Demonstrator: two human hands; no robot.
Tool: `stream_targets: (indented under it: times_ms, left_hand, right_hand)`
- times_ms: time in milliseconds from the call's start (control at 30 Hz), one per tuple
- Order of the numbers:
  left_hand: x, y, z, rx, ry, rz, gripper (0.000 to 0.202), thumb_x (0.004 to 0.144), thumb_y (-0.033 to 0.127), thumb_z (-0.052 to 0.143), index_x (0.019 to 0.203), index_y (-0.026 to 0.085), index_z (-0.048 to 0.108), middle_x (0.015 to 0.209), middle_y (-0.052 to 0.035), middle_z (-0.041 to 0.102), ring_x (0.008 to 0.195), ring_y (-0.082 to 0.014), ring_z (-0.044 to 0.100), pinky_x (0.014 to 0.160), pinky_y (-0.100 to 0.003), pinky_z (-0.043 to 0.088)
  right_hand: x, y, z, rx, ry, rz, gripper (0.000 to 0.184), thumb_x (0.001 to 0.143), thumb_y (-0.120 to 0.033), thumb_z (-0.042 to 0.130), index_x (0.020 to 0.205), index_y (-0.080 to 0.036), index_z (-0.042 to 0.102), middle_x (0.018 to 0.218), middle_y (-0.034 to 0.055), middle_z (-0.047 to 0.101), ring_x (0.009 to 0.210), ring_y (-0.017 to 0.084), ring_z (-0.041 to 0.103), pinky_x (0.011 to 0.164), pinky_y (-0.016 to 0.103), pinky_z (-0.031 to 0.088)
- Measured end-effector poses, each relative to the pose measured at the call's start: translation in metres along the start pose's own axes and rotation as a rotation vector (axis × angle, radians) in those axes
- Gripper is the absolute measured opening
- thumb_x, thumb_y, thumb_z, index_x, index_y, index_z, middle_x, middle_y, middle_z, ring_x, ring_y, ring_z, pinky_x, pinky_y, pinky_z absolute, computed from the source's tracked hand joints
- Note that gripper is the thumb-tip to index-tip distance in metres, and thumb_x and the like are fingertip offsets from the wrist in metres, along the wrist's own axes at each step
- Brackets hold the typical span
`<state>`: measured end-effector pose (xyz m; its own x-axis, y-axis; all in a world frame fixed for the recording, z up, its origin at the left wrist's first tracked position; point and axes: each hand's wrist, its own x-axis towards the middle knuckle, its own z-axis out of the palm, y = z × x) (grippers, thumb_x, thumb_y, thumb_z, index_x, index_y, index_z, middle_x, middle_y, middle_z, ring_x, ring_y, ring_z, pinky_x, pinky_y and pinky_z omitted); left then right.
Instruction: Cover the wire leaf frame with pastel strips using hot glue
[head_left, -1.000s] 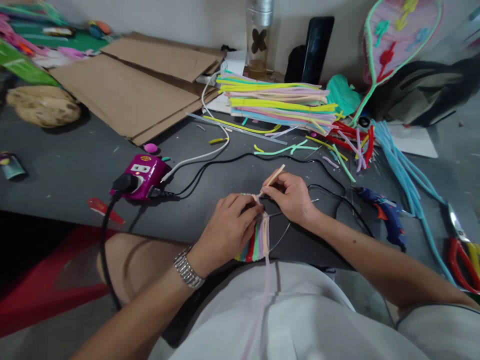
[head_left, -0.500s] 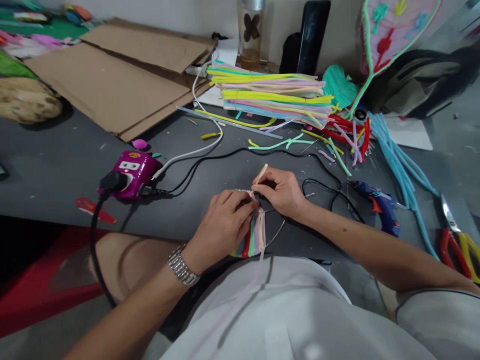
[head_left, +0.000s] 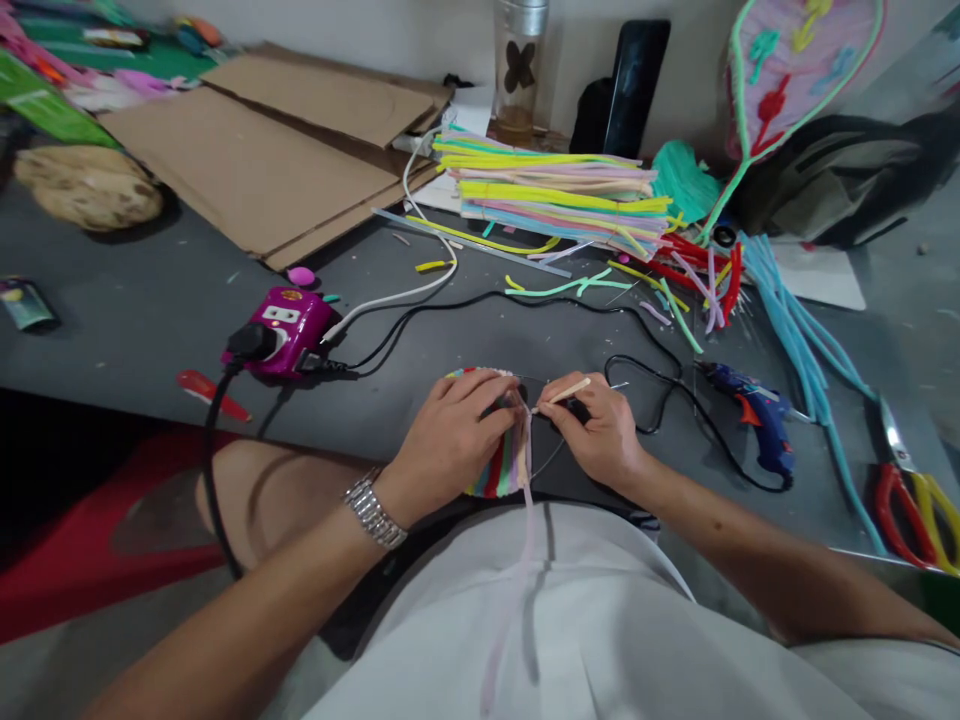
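Under my left hand (head_left: 457, 440), whose fingers curl over it, lies a striped piece of pipe cleaners (head_left: 495, 478) in red, yellow, green, lilac and cream. The hand hides much of it. From its right edge a pale pink pipe cleaner (head_left: 526, 510) trails down across the white shirt. My right hand (head_left: 596, 430) is just right of the piece, pinching a short, thin beige stick (head_left: 566, 392). The stick's lower end is close to the piece's upper right edge; whether they touch, I cannot tell. A thin wire (head_left: 553, 458) curves between the hands.
Behind the hands lie a bundle of pipe cleaners (head_left: 562, 190) and loose cuttings. Cardboard sheets (head_left: 247, 170) and a purple power adapter (head_left: 289, 315) are on the left. To the right are a blue glue gun (head_left: 757, 410), its black cord, blue pipe cleaners (head_left: 795, 330) and scissors (head_left: 904, 490).
My right hand has moved down and to the right, and the beige stick now leans more to the right. My left hand stays over the striped piece. The camera view has shifted slightly.
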<state>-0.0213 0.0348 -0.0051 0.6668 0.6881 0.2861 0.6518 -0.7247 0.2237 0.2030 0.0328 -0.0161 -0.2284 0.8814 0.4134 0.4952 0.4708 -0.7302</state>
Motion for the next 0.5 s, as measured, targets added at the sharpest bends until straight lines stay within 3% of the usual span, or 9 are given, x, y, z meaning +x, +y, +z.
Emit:
stream_targets:
  times_ms: [67, 200, 500]
  left_hand:
    - [-0.0004, -0.0007, 0.0012, -0.008, -0.019, 0.021, 0.026, 0.103, 0.015, 0.049, 0.113, 0.022, 0.072, 0.138, -0.0057, 0.069, 0.133, -0.0255, 0.054, 0.100, -0.044, 0.043]
    - [-0.0013, -0.0028, 0.0023, -0.013, -0.016, 0.032, 0.027, 0.104, 0.016, 0.049, 0.120, 0.024, 0.070, 0.133, -0.0025, 0.073, 0.132, -0.0242, 0.057, 0.100, -0.043, 0.041]
    - [0.0007, 0.0006, -0.0054, -0.022, -0.010, 0.043, 0.023, 0.106, 0.017, 0.050, 0.115, 0.022, 0.069, 0.125, -0.0016, 0.075, 0.123, -0.0229, 0.059, 0.099, -0.042, 0.042]
  right_hand:
    - [-0.0005, 0.0017, 0.0016, -0.016, 0.007, -0.060, 0.010, 0.095, -0.017, 0.065, 0.087, -0.023, 0.065, 0.085, 0.0007, 0.077, 0.081, 0.018, 0.073, 0.083, 0.036, 0.048]
    - [-0.0022, 0.0034, 0.0021, -0.032, 0.022, -0.181, 0.012, 0.095, -0.014, 0.063, 0.089, -0.023, 0.064, 0.085, 0.0010, 0.078, 0.081, 0.017, 0.073, 0.083, 0.037, 0.046]
    - [-0.0019, 0.0028, 0.0006, -0.097, -0.062, -0.230, 0.014, 0.097, -0.013, 0.059, 0.088, -0.021, 0.064, 0.083, 0.0010, 0.076, 0.079, 0.017, 0.072, 0.081, 0.037, 0.043]
